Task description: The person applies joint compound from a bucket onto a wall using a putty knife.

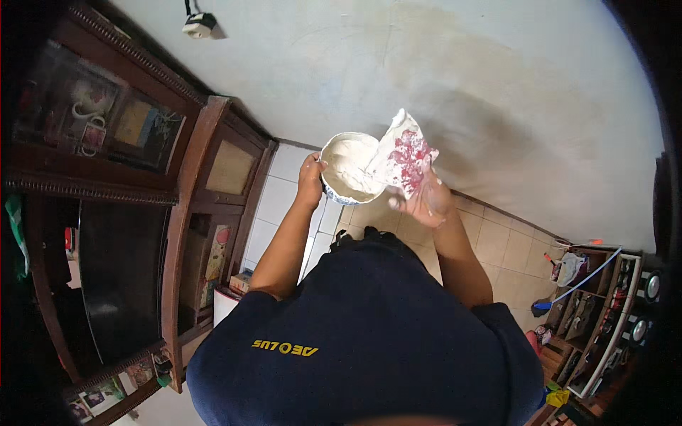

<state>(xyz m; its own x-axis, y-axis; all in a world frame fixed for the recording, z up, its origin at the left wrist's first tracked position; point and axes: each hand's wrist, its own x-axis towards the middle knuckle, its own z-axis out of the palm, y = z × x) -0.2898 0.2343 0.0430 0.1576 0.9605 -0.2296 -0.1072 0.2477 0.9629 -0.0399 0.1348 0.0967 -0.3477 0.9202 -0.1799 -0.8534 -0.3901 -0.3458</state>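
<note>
My left hand point(310, 182) grips the rim of a round bowl point(350, 200), white with blue marks on its outside. Thick white paste point(353, 157) lies in the bowl and coats its inner wall. In my right hand point(429, 201) is a flat red scraper point(410, 157), heavily smeared with the same white paste. Its left edge overlaps the bowl's right rim, where paste runs between the two. White smears also show on my right fingers. Both hands are held up in front of me, near the wall.
A pale, patchy wall point(497, 64) stands ahead, with a socket point(199, 25) hanging at upper left. Dark wooden cabinets point(186, 213) fill the left side. Tiled floor point(490, 238) lies below. At lower right stands a shelf rack point(593, 312) with assorted items and a blue-handled tool point(579, 284).
</note>
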